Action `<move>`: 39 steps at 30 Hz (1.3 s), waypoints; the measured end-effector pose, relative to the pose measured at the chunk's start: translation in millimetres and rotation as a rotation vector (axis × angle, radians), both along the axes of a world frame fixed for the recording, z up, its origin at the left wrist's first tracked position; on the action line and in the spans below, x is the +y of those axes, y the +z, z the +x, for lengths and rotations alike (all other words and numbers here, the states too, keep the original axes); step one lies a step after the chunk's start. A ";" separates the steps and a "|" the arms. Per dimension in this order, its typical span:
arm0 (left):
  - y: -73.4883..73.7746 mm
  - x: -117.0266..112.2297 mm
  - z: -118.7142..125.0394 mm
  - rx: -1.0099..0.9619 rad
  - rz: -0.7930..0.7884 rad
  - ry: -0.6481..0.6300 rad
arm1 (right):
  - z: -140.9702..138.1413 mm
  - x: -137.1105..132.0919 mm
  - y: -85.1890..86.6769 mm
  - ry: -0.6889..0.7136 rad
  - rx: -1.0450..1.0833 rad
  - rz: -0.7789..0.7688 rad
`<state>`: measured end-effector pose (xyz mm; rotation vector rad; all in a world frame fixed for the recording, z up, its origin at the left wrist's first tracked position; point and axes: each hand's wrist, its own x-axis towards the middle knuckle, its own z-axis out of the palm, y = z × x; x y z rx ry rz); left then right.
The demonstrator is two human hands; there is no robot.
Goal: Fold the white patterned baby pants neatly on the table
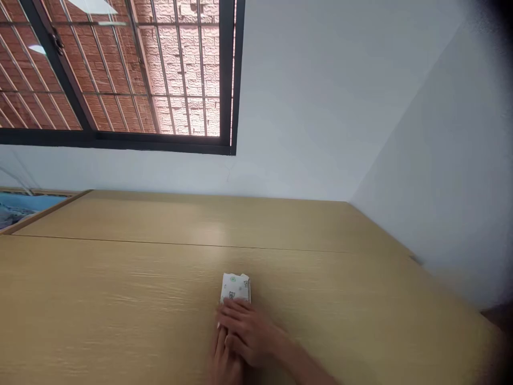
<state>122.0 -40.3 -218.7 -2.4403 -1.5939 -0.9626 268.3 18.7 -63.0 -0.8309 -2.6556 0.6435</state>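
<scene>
A small white flat item with a green mark and little animal prints [235,287], perhaps folded cloth or a soft packet, lies on the wooden tabletop. Its near part is hidden under my hands. My right hand [250,329] reaches in from the right and rests flat across it, fingers stretched out and side by side, slightly blurred. Below that, my left hand [226,363] points forward with its fingers extended onto the near end of the item. The right hand partly covers the left fingertips. Neither hand is wrapped round anything.
The wooden tabletop [120,289] has a seam running across it. A white wall [296,107] rises behind, with a dark-framed barred window [160,140] at upper left. Past the raised left edge lies blue fabric [30,202]. Another wall stands to the right.
</scene>
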 end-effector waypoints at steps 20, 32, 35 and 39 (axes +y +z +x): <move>112.7 42.9 -32.0 -0.058 -0.453 0.345 | 31.9 60.2 -64.7 -0.491 0.214 0.392; 99.5 51.8 -20.2 -0.065 -0.489 0.240 | 29.5 59.6 -55.2 -0.446 0.323 0.337; 95.9 48.1 -17.6 -0.153 -0.467 0.230 | 30.6 60.0 -56.5 -0.456 0.313 0.277; 104.7 30.9 -13.0 -0.290 -0.390 0.242 | 26.5 54.7 -55.8 -0.425 0.304 0.277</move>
